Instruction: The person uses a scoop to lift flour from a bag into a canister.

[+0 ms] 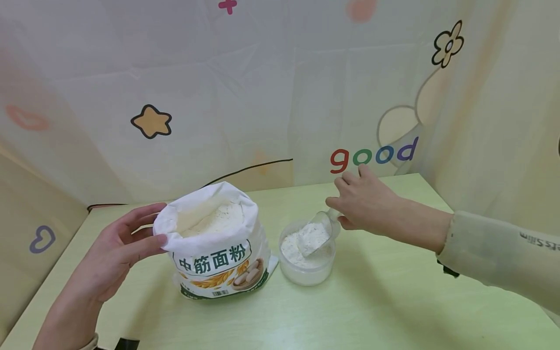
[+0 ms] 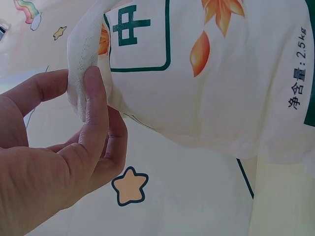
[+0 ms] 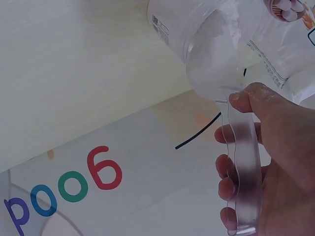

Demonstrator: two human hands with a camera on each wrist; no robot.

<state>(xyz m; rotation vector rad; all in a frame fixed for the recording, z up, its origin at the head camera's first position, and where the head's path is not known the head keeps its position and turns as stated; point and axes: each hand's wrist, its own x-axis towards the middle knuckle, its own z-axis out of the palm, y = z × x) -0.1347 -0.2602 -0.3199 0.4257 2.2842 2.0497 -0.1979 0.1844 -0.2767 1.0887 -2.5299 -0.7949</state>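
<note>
My left hand (image 1: 114,248) pinches the rolled rim of a white flour bag (image 1: 218,243) between thumb and fingers. The bag stands upright with its top wide, and pale flour (image 1: 223,218) shows inside. In the left wrist view the thumb and fingers press the folded edge of the bag (image 2: 81,93) from both sides. My right hand (image 1: 365,199) grips the handle of a clear plastic scoop (image 3: 241,162). The scoop, loaded with flour, tilts down over a round clear tub (image 1: 306,274) that has flour in it. The tub sits just right of the bag.
A pale green table (image 1: 350,311) carries the bag and the tub. Behind and at both sides hangs a printed curtain (image 1: 262,87) with a star and the word "good", meeting the table's back edge.
</note>
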